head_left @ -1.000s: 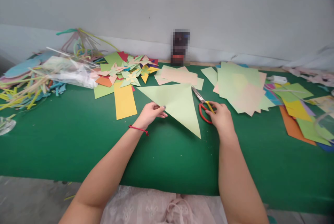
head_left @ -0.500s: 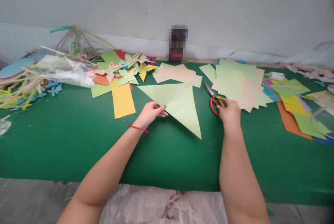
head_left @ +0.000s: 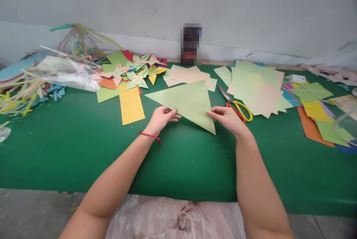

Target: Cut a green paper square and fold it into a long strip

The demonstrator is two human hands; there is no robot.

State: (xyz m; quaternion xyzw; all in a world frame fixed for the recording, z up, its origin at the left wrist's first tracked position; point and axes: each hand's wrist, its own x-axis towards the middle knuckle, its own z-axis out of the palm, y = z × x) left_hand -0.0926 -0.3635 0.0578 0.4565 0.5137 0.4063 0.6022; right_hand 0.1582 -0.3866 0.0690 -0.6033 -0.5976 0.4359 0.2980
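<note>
A light green triangle of paper is held up a little over the green table between my hands. My left hand pinches its long lower edge, thumb on top. On the right side, my right hand grips the paper's edge between thumb and fingers. The scissors, with one red and one yellow handle loop, lie on the table just behind my right hand, which covers part of the red loop. A yellow paper rectangle lies left of the triangle.
Folded paper stars are heaped at the back left beside tangled paper strips and clear plastic. Green and pink sheets are stacked at the back right. Coloured papers lie further right. A blurred dark object leans on the wall.
My right hand has let go of the scissors, leaving them on the table, and moved left to take the triangle's right edge. The paper's lower right corner has risen slightly.
</note>
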